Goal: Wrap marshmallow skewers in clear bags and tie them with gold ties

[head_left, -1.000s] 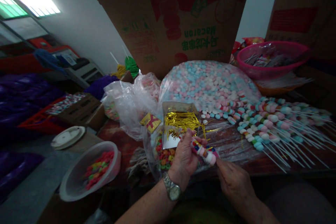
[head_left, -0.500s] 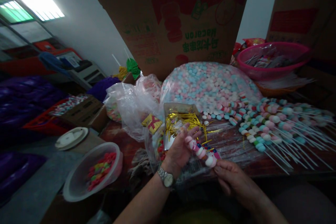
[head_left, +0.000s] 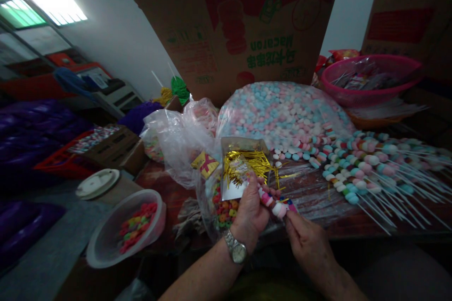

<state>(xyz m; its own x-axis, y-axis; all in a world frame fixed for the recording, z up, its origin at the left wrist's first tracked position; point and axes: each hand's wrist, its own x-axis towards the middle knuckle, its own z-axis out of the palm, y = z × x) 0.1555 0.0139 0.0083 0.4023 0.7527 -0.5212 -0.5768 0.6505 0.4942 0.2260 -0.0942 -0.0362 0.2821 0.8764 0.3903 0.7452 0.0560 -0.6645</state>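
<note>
Between my two hands is a marshmallow skewer in what looks like a clear wrapper, with pink and white pieces showing. My left hand, with a wristwatch, is closed round its upper part; the thumb lies along the near side. At its lower end my right hand pinches it with thumb and fingers. Just beyond the left hand sits an open box of gold twist ties. Part of the skewer's top is hidden by my left thumb or blurred against the ties.
A big clear bag of pastel marshmallows stands behind. Many finished skewers lie to the right, near a pink basket. At left are a plastic bowl with colourful candy and a lidded tub. A large carton rises at the back.
My left hand's spread fingers have closed round the upper part of the skewer, and the hand has moved slightly right. The right hand keeps its pinch on the lower end.
</note>
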